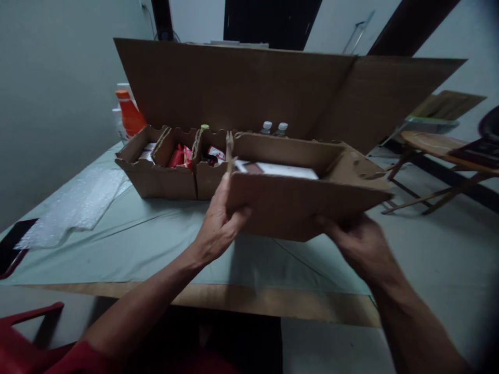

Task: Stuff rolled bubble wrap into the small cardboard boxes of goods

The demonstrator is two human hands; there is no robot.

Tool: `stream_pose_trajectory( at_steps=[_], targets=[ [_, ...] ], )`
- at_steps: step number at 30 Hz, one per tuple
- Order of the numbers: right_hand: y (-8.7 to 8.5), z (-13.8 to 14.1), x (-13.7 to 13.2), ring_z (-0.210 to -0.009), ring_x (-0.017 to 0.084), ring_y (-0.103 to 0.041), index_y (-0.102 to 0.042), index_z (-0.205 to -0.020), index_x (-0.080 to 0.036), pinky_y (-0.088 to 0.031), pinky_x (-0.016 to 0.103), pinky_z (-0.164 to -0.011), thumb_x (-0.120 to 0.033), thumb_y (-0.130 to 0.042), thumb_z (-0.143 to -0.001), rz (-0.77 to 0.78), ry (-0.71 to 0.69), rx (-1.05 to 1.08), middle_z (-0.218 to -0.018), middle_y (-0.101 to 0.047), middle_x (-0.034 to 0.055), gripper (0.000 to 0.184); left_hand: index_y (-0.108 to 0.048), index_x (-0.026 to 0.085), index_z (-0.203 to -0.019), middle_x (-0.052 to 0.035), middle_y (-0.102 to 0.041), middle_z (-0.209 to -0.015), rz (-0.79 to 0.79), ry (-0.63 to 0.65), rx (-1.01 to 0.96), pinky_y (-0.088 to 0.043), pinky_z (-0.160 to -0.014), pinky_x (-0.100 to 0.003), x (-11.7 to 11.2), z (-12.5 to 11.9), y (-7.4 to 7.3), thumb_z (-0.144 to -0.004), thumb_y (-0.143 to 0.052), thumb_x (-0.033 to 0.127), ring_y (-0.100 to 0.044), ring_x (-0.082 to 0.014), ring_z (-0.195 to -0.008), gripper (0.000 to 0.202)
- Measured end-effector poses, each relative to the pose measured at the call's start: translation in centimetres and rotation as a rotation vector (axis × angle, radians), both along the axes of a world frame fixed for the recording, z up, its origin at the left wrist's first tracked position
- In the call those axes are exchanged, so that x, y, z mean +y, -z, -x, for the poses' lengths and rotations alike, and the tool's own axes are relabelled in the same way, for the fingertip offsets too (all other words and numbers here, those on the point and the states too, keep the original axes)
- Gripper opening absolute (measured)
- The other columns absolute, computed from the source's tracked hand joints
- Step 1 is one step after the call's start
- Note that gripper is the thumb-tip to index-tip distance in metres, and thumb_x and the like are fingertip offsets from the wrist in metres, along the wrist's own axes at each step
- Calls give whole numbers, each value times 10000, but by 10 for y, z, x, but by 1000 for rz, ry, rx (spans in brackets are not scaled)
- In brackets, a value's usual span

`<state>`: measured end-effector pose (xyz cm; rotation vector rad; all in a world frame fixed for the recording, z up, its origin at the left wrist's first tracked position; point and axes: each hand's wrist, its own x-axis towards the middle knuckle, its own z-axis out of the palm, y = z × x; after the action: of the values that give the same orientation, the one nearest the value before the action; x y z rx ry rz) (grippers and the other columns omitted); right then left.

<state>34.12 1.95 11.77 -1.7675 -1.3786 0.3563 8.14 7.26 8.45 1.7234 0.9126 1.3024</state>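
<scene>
"What is biggest there?"

"The cloth-covered table (163, 234), stretching out under both hands. Beyond the fingers, a broad cardboard panel (234, 83) stands upright."

"And the containers?"

"Largest is the open carton (273, 208), right between the person's two hands. Past the left fingertips, further left, sits a row of smaller cardboard bins (167, 179) showing three openings."

"What is inside?"

"In the carton, just beyond the fingers, lies a flat white pack (288, 170) with a brown patch. In the bins, from nearest the left fingers outward: a red-and-white packet (216, 154) beside something dark, then red packets (181, 156), then a whitish pack (148, 151)."

"How do the fingers stand?"

"The left hand (218, 226) has its thumb apart from its fingers, thumb across the near face, fingers at the near left corner, gripping the carton. The right hand (360, 246) holds the lower right, thumb on the near face; its other fingers are hidden and blurred, so their spread cannot be told."
</scene>
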Motion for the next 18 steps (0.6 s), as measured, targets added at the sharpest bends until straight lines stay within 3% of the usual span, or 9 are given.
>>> stream_pose_trajectory(
  at_steps=[2,4,9,12,16,18],
  targets=[
    [-14,0,-5,-856,342,-689,-634,-911,-198,-545,454,-695,-715,-698,-652,-11,85,-36,-951,-748,132,582,-358,260,-1519,-104,-539,-1438,-23,41,-12,-337,-1174,-523,1,-4,-10,-953,-577,367,-454,-301,-1371,616],
    [-25,13,-4,-866,351,-696,-648,-941,-184,-553,451,-687,-700,-699,-663,-19,79,-32,-951,-748,134,589,-364,274,-1519,-92,-546,-1439,-32,40,-33,-343,-1176,-512,-1,6,-13,-959,-578,376,-464,-296,-1368,608],
    [-34,54,24,-904,326,-693,-660,-1073,-190,-562,413,-685,-561,-711,-734,-49,-174,-1,-1015,-746,116,506,-398,246,-1493,-72,-604,-1377,-70,-111,-125,-420,-1134,-426,0,46,-18,-964,-585,420,-553,-254,-1273,587],
    [-35,44,31,-923,309,-688,-666,-1066,-207,-565,414,-719,-552,-727,-738,-120,-206,32,-1040,-745,98,479,-335,261,-1530,-73,-547,-1448,-103,-109,-138,-388,-1162,-434,9,36,-22,-961,-588,421,-504,-262,-1341,642],
    [-31,15,23,-881,317,-695,-678,-956,-208,-561,437,-701,-599,-771,-676,-138,5,-23,-959,-752,101,490,-318,265,-1541,-89,-491,-1504,-72,1,-100,-349,-1187,-486,14,11,-21,-963,-578,409,-434,-289,-1411,649],
    [-24,18,24,-857,318,-696,-673,-957,-211,-558,438,-672,-597,-770,-673,-129,0,-28,-951,-750,104,490,-375,253,-1511,-90,-527,-1473,-50,-9,-109,-361,-1177,-484,11,15,-17,-964,-579,405,-463,-286,-1382,603]
  ],
)
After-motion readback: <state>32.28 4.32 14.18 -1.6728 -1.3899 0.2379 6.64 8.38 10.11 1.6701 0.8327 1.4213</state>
